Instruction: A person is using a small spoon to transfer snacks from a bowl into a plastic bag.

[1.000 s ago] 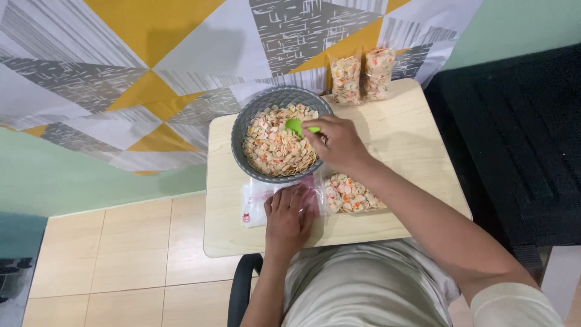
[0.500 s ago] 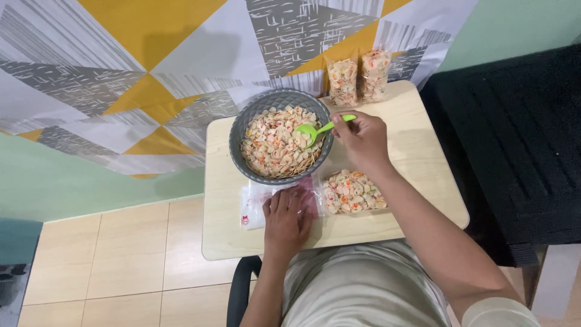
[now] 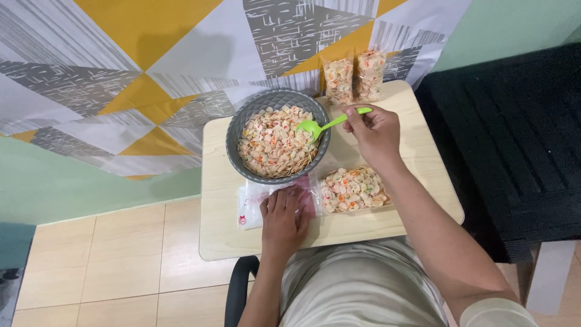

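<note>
Right hand (image 3: 374,130), centre right of the frame, pinches the handle of a green spoon (image 3: 327,124); its long axis runs upper right to lower left, bowl pointing into the grey basket (image 3: 236,130) of crackers. Left hand (image 3: 283,219), fingers flat, presses a clear plastic bag (image 3: 251,203) on the worktop (image 3: 417,157), lower centre.

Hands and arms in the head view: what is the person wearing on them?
Both hands are bare: no gloves, rings or watch show on the left hand or the right hand. The forearms are bare too. On the right arm a light beige sleeve shows only at the lower right corner, near the elbow. No sleeve shows on the left arm. The shirt is the same pale beige.
</note>
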